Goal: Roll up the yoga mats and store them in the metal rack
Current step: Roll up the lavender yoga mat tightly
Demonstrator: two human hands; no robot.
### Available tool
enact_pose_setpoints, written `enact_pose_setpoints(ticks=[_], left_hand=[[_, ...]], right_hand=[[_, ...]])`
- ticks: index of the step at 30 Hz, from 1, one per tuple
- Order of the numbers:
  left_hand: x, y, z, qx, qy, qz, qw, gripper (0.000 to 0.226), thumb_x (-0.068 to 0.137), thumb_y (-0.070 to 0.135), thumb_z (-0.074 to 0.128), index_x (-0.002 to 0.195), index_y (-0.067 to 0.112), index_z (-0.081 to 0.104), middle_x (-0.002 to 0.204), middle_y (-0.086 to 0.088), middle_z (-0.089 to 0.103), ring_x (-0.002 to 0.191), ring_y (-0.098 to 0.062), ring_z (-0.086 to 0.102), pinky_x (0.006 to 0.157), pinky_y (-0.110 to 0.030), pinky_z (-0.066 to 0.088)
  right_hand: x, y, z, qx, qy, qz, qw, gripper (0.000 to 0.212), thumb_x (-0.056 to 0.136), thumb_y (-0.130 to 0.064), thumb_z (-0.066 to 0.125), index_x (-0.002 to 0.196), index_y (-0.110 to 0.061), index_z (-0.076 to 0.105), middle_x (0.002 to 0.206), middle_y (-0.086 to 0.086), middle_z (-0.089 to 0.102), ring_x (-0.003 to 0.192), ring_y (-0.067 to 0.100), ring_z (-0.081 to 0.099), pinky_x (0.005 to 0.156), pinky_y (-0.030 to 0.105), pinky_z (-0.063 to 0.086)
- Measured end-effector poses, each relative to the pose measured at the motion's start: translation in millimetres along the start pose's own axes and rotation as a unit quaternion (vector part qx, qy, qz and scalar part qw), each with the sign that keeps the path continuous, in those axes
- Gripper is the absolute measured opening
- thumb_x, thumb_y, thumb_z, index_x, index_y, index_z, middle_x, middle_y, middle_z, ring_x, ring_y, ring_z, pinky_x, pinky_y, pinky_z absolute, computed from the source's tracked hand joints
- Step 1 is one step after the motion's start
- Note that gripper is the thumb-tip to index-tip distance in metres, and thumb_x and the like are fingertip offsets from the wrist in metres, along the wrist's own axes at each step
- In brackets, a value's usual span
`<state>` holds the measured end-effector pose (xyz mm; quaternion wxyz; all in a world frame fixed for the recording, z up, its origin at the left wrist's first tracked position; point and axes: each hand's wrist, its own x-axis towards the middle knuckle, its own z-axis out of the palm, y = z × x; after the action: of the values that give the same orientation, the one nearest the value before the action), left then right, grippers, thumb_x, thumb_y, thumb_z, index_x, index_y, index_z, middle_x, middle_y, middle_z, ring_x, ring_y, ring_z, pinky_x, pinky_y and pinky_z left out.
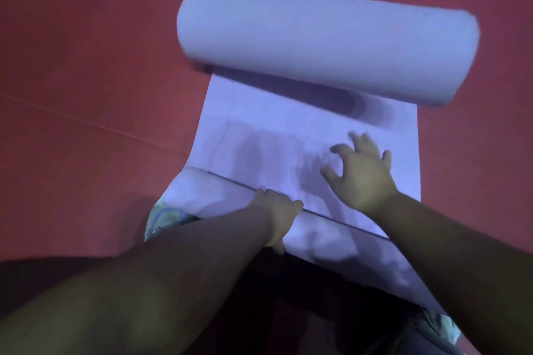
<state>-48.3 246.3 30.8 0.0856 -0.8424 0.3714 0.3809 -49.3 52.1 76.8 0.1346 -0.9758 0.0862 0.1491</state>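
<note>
Gripping the near roll (230, 196) of my mat (288, 135) with left hand (278, 216), right hand (363, 173) fingers spread above flat middle, thick roll (326, 43) far, red floor (86, 66).

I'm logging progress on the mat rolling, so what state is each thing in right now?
Yoga mat: partly rolled, flat in the middle, on the red floor.
Far roll: thick, lying on the mat's far end.
Near roll: thin, just started at the near end.
Left hand: gripping the near roll.
Right hand: open, fingers spread over the flat part; contact unclear.
</note>
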Motion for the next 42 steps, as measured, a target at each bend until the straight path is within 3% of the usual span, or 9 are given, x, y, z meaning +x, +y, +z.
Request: enact_pose_setpoints(ticks=[5,10,15,19,25,29,32,37,42], left_hand=[[0.7,-2.5,-4.6,-0.003,0.000,-0.011,1.000,0.090,0.059,0.053,0.088,0.138,0.030,0.049,0.133,-0.010,0.038,0.125,-0.034,0.037,0.105,-0.051,0.039],[8.3,-10.6,-13.7,-0.029,0.036,-0.009,0.999,0.089,0.060,0.050,0.086,0.137,0.037,0.043,0.129,0.000,0.055,0.119,-0.029,0.054,0.094,-0.047,0.035],[14.7,-17.7,-17.2,-0.088,0.029,-0.045,0.995,0.068,0.074,0.051,0.081,0.130,0.033,0.047,0.128,0.001,0.058,0.116,-0.028,0.052,0.091,-0.046,0.031],[18.5,-15.7,-16.3,-0.036,0.082,-0.061,0.994,0.053,0.083,0.053,0.072,0.130,0.032,0.058,0.128,-0.005,0.048,0.120,-0.030,0.042,0.097,-0.046,0.034],[27.2,-11.9,-6.6,-0.059,0.172,-0.058,0.982,0.035,0.100,0.041,0.050,0.129,0.021,0.048,0.128,-0.004,0.058,0.114,-0.030,0.050,0.092,-0.041,0.038],[22.8,-15.4,-3.3,-0.023,0.123,-0.036,0.991,0.070,0.093,0.049,0.059,0.150,0.018,0.034,0.158,-0.013,0.029,0.143,-0.033,0.029,0.117,-0.046,0.024],[17.3,-11.0,-12.0,0.030,0.102,-0.060,0.992,0.085,0.085,0.033,0.072,0.154,0.019,0.025,0.159,-0.018,0.011,0.147,-0.039,0.013,0.118,-0.054,0.016],[34.1,-12.1,-27.5,0.015,0.120,-0.070,0.990,0.061,0.088,0.014,0.057,0.146,0.020,0.039,0.142,-0.008,0.040,0.129,-0.034,0.037,0.107,-0.047,0.033],[54.6,-28.4,-46.2,-0.055,0.106,-0.074,0.990,0.072,0.079,0.016,0.072,0.140,0.033,0.037,0.129,0.002,0.059,0.118,-0.027,0.056,0.103,-0.047,0.036]], right_hand=[[-18.4,5.7,20.3,0.042,-0.104,0.013,0.994,0.042,0.092,-0.048,0.059,0.125,-0.024,0.058,0.123,0.003,0.057,0.116,0.027,0.054,0.096,0.041,0.047],[-41.4,5.8,28.7,0.044,-0.281,-0.020,0.959,0.064,0.079,-0.055,0.072,0.131,-0.032,0.044,0.116,-0.005,0.063,0.108,0.021,0.062,0.079,0.026,0.042],[-55.4,12.5,53.4,-0.035,-0.238,-0.035,0.970,0.106,0.060,-0.062,0.079,0.147,-0.029,0.026,0.142,-0.004,0.049,0.123,0.023,0.052,0.093,0.037,0.049],[-47.7,8.6,56.8,-0.135,-0.186,-0.043,0.972,0.080,0.076,-0.052,0.072,0.144,-0.027,0.038,0.134,0.006,0.040,0.121,0.029,0.040,0.094,0.041,0.045],[-28.9,17.5,45.0,-0.023,-0.183,0.017,0.983,0.056,0.090,-0.030,0.065,0.139,-0.025,0.038,0.115,0.003,0.061,0.108,0.026,0.056,0.074,0.034,0.045],[-20.3,17.2,41.7,-0.102,-0.147,-0.005,0.984,0.041,0.093,-0.023,0.058,0.134,-0.028,0.053,0.123,0.006,0.047,0.116,0.028,0.047,0.082,0.035,0.051],[-11.9,15.2,38.4,-0.094,-0.178,0.005,0.980,0.047,0.094,-0.019,0.055,0.139,-0.030,0.048,0.120,0.006,0.053,0.111,0.029,0.059,0.083,0.035,0.050],[-29.6,18.5,63.6,-0.160,-0.106,-0.055,0.980,0.062,0.076,-0.028,0.075,0.129,-0.011,0.047,0.096,0.014,0.064,0.080,0.033,0.062,0.063,0.037,0.052],[-45.1,29.0,101.3,-0.226,-0.096,-0.084,0.966,0.063,0.094,-0.011,0.030,0.153,0.012,0.019,0.149,0.047,0.024,0.137,0.063,0.028,0.113,0.064,0.028]])
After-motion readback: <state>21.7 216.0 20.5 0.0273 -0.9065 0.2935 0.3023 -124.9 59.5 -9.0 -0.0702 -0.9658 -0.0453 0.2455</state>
